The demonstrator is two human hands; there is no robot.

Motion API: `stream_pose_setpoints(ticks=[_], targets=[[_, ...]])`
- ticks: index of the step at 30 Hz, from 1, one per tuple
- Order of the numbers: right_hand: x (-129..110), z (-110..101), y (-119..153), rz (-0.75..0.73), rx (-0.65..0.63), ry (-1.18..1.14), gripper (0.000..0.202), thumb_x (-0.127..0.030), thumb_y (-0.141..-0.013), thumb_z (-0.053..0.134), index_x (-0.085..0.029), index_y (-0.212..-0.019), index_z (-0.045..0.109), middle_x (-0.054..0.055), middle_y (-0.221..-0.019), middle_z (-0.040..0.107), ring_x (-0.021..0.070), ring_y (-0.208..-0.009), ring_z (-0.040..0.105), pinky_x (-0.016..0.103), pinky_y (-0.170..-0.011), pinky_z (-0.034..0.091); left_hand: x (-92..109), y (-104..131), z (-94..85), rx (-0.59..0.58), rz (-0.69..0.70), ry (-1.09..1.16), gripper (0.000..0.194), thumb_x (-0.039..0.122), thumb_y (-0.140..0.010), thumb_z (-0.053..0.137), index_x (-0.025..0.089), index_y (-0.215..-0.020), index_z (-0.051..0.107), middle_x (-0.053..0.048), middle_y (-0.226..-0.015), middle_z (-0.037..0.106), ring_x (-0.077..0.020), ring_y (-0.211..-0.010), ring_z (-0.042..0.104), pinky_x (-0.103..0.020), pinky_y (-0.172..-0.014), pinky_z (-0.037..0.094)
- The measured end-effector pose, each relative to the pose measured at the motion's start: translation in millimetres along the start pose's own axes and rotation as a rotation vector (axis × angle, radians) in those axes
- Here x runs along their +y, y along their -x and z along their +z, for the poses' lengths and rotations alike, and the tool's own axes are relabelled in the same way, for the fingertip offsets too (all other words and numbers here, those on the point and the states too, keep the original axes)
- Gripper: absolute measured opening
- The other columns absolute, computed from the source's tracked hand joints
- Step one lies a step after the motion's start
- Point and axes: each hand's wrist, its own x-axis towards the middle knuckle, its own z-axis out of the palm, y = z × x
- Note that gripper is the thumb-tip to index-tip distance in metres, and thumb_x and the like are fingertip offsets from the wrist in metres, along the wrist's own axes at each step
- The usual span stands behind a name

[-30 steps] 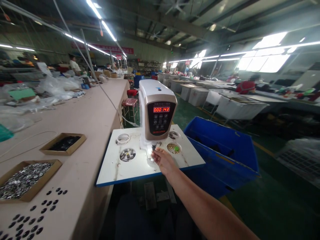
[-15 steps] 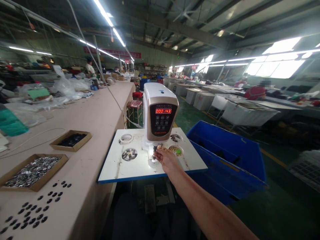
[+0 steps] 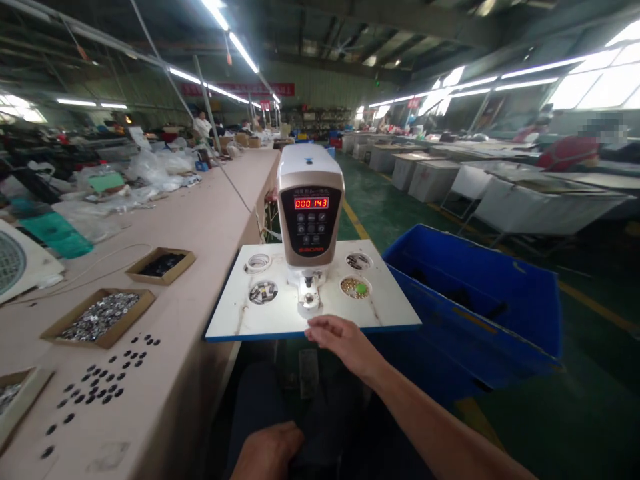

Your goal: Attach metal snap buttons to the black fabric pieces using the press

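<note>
A white and gold press machine (image 3: 311, 213) with a red display reading 000 143 stands on a white board (image 3: 285, 317) with a blue edge. My right hand (image 3: 340, 340) is at the board's front edge, just below the machine's lit lower die (image 3: 309, 300); its fingers are bent together, and whatever they may hold is too small to name. Low in the view my left hand (image 3: 273, 450) is over my dark-clothed lap, its fingers hidden. Round cups in the board hold metal pieces (image 3: 263, 292), gold-coloured parts with a green piece (image 3: 355, 287), and white rings (image 3: 257, 263).
Left, a long table (image 3: 165, 400) bears a box of metal rings (image 3: 103, 319), a box of black parts (image 3: 161, 263) and several loose black discs (image 3: 95, 383). A blue bin (image 3: 480, 307) stands right of the board. A person in red (image 3: 567, 153) is far right.
My right hand has drawn back from the machine's die to the board's front edge. My left hand has come into view at the bottom. The head view has shifted.
</note>
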Motion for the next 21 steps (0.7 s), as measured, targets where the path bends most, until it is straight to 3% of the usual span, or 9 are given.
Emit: stream_pose_setpoints(ticks=[2, 4, 5, 8, 10, 14, 17, 21], targets=[[5, 2, 52, -0.030, -0.281, 0.339, 0.041, -0.041, -0.078, 0.080, -0.027, -0.116, 0.074, 0.006, -0.119, 0.073, 0.0270, -0.110, 0.065, 0.035, -0.097, 0.045, 9, 0, 8.5, 0.004, -0.019, 0.038, 0.016, 0.022, -0.070, 0.069, 0.023, -0.086, 0.072, -0.003, -0.096, 0.074, -0.0222, -0.091, 0.067, -0.026, -0.074, 0.045], [15, 4, 94, -0.003, -0.376, 0.557, 0.067, -0.045, -0.064, 0.089, -0.030, -0.126, 0.070, 0.006, -0.127, 0.070, 0.0318, -0.116, 0.062, 0.038, -0.103, 0.040, 19, 4, 15.2, 0.048, -0.046, 0.097, 0.019, 0.020, -0.068, 0.065, 0.022, -0.086, 0.072, -0.002, -0.092, 0.075, -0.0203, -0.087, 0.067, -0.025, -0.072, 0.042], [21, 6, 108, 0.020, -0.412, 0.634, 0.068, -0.043, -0.062, 0.090, -0.031, -0.126, 0.069, 0.006, -0.124, 0.071, 0.0323, -0.115, 0.062, 0.039, -0.103, 0.039, 23, 6, 16.8, 0.069, -0.062, 0.122, 0.018, 0.019, -0.068, 0.063, 0.022, -0.083, 0.072, -0.001, -0.088, 0.074, -0.0194, -0.084, 0.067, -0.025, -0.069, 0.040], [38, 8, 123, 0.074, -0.449, 0.756, 0.032, -0.034, -0.077, 0.077, -0.028, -0.109, 0.074, 0.003, -0.104, 0.076, 0.0271, -0.100, 0.067, 0.035, -0.094, 0.041, 30, 5, 12.5, 0.044, -0.109, 0.178, 0.009, 0.021, -0.067, 0.059, 0.019, -0.069, 0.068, 0.002, -0.068, 0.066, -0.0158, -0.069, 0.060, -0.025, -0.058, 0.031], [41, 7, 113, 0.076, -0.422, 0.753, 0.014, -0.028, -0.084, 0.067, -0.024, -0.095, 0.074, 0.001, -0.090, 0.075, 0.0218, -0.087, 0.067, 0.028, -0.080, 0.042, 31, -3, 1.1, -0.015, -0.122, 0.249, 0.007, 0.022, -0.066, 0.059, 0.017, -0.066, 0.064, 0.004, -0.060, 0.056, -0.0131, -0.060, 0.052, -0.025, -0.052, 0.026], [27, -4, 72, 0.038, -0.351, 0.627, 0.006, -0.023, -0.078, 0.066, -0.019, -0.080, 0.069, -0.003, -0.071, 0.064, 0.0147, -0.069, 0.058, 0.022, -0.059, 0.035, 29, -31, -37.4, -0.049, -0.043, 0.346, 0.011, 0.026, -0.068, 0.063, 0.016, -0.065, 0.059, 0.006, -0.058, 0.043, -0.0096, -0.057, 0.037, -0.024, -0.051, 0.022], [13, -14, 38, 0.062, -0.361, 0.527, 0.009, -0.025, -0.073, 0.068, -0.017, -0.076, 0.068, -0.005, -0.064, 0.057, 0.0121, -0.062, 0.049, 0.022, -0.056, 0.032, 30, -55, -68.3, -0.067, -0.003, 0.399, 0.020, 0.032, -0.069, 0.069, 0.016, -0.067, 0.058, 0.006, -0.058, 0.041, -0.0091, -0.057, 0.033, -0.024, -0.052, 0.021], [7, -25, -1, 0.154, -0.378, 0.232, 0.027, -0.042, -0.078, 0.070, -0.016, -0.082, 0.070, -0.003, -0.067, 0.059, 0.0118, -0.062, 0.047, 0.023, -0.058, 0.033, 28, -83, -98.5, -0.072, -0.062, 0.574, 0.025, 0.035, -0.065, 0.077, 0.014, -0.073, 0.065, 0.006, -0.059, 0.050, -0.0098, -0.057, 0.039, -0.024, -0.055, 0.026]])
